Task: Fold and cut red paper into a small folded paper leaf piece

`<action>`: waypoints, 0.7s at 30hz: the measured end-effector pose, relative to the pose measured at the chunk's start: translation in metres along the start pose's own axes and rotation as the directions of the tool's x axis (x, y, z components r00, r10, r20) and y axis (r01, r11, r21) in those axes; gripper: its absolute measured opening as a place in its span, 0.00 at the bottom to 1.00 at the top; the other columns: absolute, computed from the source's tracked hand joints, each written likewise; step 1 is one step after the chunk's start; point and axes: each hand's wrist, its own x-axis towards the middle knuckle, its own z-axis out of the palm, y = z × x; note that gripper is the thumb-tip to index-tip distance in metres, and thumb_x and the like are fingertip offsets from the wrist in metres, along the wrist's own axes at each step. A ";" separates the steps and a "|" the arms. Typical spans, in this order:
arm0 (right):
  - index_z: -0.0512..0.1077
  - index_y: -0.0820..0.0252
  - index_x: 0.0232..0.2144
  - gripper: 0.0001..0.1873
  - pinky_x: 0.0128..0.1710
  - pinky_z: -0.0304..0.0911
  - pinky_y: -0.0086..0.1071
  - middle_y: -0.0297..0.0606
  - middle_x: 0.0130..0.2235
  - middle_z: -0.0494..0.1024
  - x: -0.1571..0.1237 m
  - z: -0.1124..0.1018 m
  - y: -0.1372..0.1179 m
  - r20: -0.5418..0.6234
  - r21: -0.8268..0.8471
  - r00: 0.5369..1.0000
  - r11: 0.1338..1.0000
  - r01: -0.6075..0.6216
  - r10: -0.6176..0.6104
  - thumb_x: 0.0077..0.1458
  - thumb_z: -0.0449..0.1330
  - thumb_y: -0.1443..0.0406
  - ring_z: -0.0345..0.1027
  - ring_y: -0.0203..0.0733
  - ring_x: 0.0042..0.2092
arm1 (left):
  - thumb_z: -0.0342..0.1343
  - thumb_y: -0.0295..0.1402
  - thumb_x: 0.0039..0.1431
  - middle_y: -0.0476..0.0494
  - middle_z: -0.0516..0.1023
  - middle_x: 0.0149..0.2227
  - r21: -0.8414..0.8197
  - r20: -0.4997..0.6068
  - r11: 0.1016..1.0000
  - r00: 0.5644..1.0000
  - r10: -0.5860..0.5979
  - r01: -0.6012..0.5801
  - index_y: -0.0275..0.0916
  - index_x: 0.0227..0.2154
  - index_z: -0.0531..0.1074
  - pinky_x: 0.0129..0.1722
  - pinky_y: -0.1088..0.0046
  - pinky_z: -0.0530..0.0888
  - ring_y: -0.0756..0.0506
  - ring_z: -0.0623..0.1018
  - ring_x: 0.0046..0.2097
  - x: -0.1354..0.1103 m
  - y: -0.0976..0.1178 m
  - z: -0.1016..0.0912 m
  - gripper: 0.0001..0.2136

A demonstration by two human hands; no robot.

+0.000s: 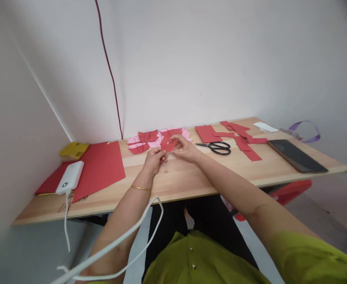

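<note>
A small piece of red paper [168, 146] is held between my two hands above the wooden table. My left hand [155, 159] pinches its lower left edge. On its right side, the bent fingers of my right hand [185, 148] grip it, with the index finger reaching over the top. Behind and to the left lie red and pink cut paper pieces [148, 136], partly hidden by my hands. Black-handled scissors [217, 147] rest just right of my right hand, blades pointing left.
Red paper strips and scraps [244, 142] and a red sheet [204, 133] lie right of centre. A dark phone or tablet [297, 156] sits at the right. Large red sheets [105, 165], a white power bank [70, 177] and a yellow packet [73, 150] occupy the left. A white cable [144, 217] crosses my left forearm.
</note>
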 end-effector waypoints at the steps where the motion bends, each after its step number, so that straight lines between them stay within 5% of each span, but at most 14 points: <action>1: 0.66 0.56 0.48 0.24 0.39 0.65 0.32 0.41 0.48 0.67 0.000 0.001 -0.001 0.013 -0.054 0.999 0.997 0.050 -0.049 0.46 0.61 0.68 0.65 0.38 0.41 | 0.62 0.29 0.43 0.55 0.65 0.16 -0.011 0.000 1.000 1.000 -0.004 0.004 0.36 0.20 0.65 0.23 0.76 0.67 0.54 0.66 0.19 0.000 0.000 0.000 0.09; 5: 0.72 0.58 0.39 0.13 0.46 0.64 0.37 0.43 0.46 0.68 0.001 0.004 -0.003 0.058 -0.159 0.979 0.966 0.202 -0.195 0.48 0.59 0.71 0.63 0.44 0.51 | 0.61 0.29 0.42 0.54 0.65 0.16 -0.024 0.013 0.999 1.000 -0.028 0.029 0.35 0.20 0.66 0.23 0.75 0.67 0.54 0.66 0.20 0.000 0.001 -0.001 0.07; 8: 0.74 0.59 0.33 0.05 0.46 0.64 0.38 0.41 0.39 0.72 0.001 0.003 -0.002 0.103 -0.140 0.982 0.975 0.174 -0.161 0.52 0.59 0.68 0.67 0.42 0.43 | 0.61 0.29 0.42 0.53 0.67 0.17 -0.014 0.048 0.999 0.998 -0.040 0.040 0.34 0.20 0.67 0.24 0.75 0.68 0.54 0.67 0.20 0.000 0.001 -0.002 0.07; 13: 0.75 0.60 0.37 0.08 0.39 0.65 0.35 0.39 0.36 0.74 0.000 -0.005 0.000 0.136 -0.138 0.987 0.985 0.102 -0.083 0.52 0.60 0.67 0.68 0.39 0.36 | 0.62 0.29 0.42 0.51 0.70 0.20 -0.022 0.060 0.998 0.997 -0.058 0.059 0.34 0.23 0.67 0.24 0.75 0.69 0.54 0.68 0.21 0.000 0.002 -0.003 0.09; 21: 0.77 0.58 0.31 0.05 0.51 0.61 0.39 0.41 0.45 0.66 0.002 -0.010 0.001 0.147 -0.143 0.980 0.977 0.155 -0.134 0.51 0.60 0.66 0.64 0.43 0.49 | 0.64 0.30 0.41 0.51 0.71 0.21 -0.017 0.138 0.994 0.985 -0.101 0.104 0.33 0.26 0.69 0.22 0.76 0.68 0.55 0.67 0.20 -0.003 0.006 -0.001 0.10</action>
